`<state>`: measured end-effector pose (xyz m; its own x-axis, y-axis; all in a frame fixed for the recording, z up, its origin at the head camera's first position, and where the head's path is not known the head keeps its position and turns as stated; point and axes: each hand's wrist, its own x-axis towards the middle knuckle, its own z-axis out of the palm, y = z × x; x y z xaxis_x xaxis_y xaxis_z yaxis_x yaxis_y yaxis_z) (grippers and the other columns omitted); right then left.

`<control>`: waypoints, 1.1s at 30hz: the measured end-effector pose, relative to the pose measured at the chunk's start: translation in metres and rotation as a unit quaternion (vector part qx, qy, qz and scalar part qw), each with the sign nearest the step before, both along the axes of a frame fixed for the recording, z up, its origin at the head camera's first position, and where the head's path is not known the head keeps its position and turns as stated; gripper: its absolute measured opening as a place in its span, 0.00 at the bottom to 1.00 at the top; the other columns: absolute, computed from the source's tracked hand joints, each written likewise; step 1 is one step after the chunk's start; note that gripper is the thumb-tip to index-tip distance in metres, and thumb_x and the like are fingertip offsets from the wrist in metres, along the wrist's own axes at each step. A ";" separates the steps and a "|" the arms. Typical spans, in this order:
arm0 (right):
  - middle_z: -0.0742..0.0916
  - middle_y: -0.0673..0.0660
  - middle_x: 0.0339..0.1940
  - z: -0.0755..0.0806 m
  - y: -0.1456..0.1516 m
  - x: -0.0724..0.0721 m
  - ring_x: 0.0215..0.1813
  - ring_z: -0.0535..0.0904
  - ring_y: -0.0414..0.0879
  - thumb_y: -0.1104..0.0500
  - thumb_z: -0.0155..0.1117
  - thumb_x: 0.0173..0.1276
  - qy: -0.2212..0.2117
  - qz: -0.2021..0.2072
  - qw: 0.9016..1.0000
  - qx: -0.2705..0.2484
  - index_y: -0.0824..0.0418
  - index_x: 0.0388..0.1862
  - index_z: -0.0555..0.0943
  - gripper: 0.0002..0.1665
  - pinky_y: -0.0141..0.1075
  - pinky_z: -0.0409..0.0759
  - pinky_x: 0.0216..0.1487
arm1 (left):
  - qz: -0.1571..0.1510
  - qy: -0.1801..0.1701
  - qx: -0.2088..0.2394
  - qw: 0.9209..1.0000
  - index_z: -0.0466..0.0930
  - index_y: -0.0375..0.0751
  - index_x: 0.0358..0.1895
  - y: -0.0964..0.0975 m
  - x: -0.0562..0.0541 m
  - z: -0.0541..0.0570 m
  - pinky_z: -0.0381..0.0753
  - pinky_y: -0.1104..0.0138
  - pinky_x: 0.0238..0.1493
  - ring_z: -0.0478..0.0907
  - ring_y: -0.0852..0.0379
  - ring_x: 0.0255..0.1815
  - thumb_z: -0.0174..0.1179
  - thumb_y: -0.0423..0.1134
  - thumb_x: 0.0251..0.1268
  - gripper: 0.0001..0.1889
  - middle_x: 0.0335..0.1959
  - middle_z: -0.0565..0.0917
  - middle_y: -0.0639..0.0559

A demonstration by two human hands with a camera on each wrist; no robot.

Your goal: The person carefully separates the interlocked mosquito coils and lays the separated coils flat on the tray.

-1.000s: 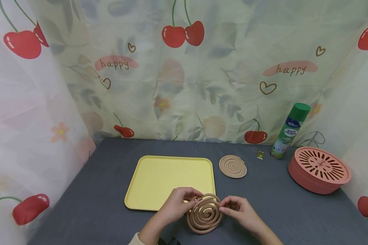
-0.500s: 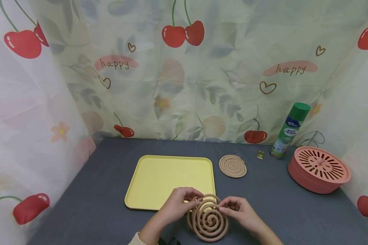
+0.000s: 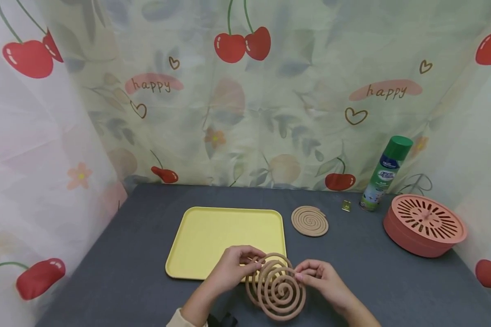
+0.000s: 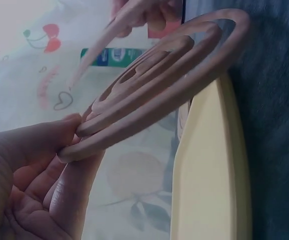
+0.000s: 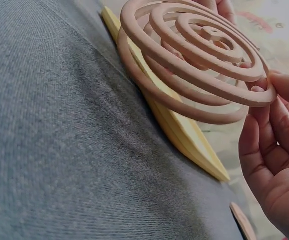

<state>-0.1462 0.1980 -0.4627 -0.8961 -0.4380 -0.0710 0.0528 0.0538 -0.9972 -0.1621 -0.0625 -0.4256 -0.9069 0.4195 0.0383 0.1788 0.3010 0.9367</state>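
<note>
Two brown mosquito coils hang between my hands above the front of the table. My left hand pinches the rim of the left coil between thumb and fingers. With thumb and fingertips, my right hand pinches the outer end of the right coil. In the head view the right coil overlaps the left one, with its spiral nearer the camera. A gap shows between parts of the two in the right wrist view; whether they still touch somewhere I cannot tell. A third, flat mosquito coil lies on the table beyond.
A yellow tray lies behind and left of the hands. Further right are a small gold-coloured metal piece, a green spray can and a pink round box with a slotted lid. A patterned curtain backs the dark table.
The right coil has swung down and right, away from the left coil, and its rings have spread. Both hands keep their pinch; the left hand has shifted slightly left and up.
</note>
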 end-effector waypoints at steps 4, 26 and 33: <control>0.86 0.42 0.29 0.001 0.001 -0.001 0.33 0.80 0.32 0.60 0.60 0.65 -0.005 -0.012 1.000 0.000 0.58 0.37 0.79 0.04 0.28 0.78 0.39 | 0.003 -0.015 0.016 1.000 0.82 0.37 0.45 -0.007 -0.004 0.001 0.81 0.70 0.31 0.83 0.56 0.37 0.60 0.34 0.61 0.10 0.40 0.85 0.43; 0.86 0.40 0.30 -0.002 0.007 -0.002 0.36 0.81 0.32 0.60 0.59 0.66 -0.010 -0.015 1.000 -0.014 0.52 0.36 0.79 0.03 0.28 0.78 0.42 | 0.131 -0.057 0.078 0.987 0.77 0.31 0.53 -0.067 -0.058 -0.006 0.82 0.69 0.33 0.81 0.64 0.32 0.59 0.31 0.61 0.17 0.38 0.82 0.43; 0.86 0.40 0.30 -0.003 0.007 -0.002 0.36 0.81 0.32 0.59 0.59 0.66 -0.013 -0.016 1.000 -0.010 0.52 0.36 0.79 0.02 0.28 0.78 0.42 | 0.161 -0.069 0.067 0.982 0.75 0.31 0.56 -0.092 -0.072 -0.009 0.81 0.70 0.34 0.80 0.63 0.31 0.56 0.30 0.64 0.18 0.39 0.82 0.44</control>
<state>-0.1479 0.2053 -0.4658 -0.9077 -0.4106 -0.0867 0.0807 0.0319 -0.9962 -0.2341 -0.1542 -0.4351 -0.9922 0.1093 -0.0597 -0.0378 0.1926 0.9806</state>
